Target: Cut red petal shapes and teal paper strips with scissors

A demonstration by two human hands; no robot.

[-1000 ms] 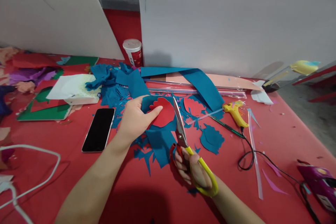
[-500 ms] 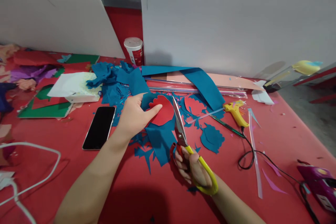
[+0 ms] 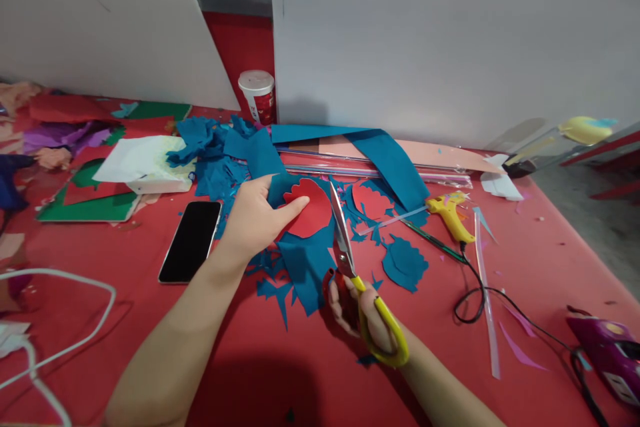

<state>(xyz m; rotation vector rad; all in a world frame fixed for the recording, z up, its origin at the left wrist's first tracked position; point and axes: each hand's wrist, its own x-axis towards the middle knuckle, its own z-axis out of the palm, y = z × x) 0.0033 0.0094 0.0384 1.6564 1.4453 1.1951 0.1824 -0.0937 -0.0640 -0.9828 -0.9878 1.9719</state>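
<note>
My left hand (image 3: 263, 213) pinches a red scalloped paper petal (image 3: 315, 210) together with a blue paper strip (image 3: 307, 267), the thumb lying on top of the red piece. In my right hand (image 3: 367, 310) is a pair of scissors (image 3: 344, 247) with yellow and red handles, its blades pointing away from me just right of the petal. The blades look nearly closed. Another red scalloped petal (image 3: 370, 200) lies beyond the scissors. To their right rest blue scalloped petals (image 3: 405, 263), which overlap. Small blue paper scraps (image 3: 275, 290) are scattered under and around both hands.
A black phone (image 3: 191, 241) lies left of my left forearm. On the right are a yellow glue gun (image 3: 453, 217) with a looping black cord and a purple power strip (image 3: 607, 350). A lidded cup (image 3: 257, 97) stands by the white panel (image 3: 450, 47). A white cable (image 3: 107, 287) crosses the left side.
The scissors' handles have shifted slightly left and up with my right hand. My left hand keeps the same hold on the petal. The whole view has moved slightly.
</note>
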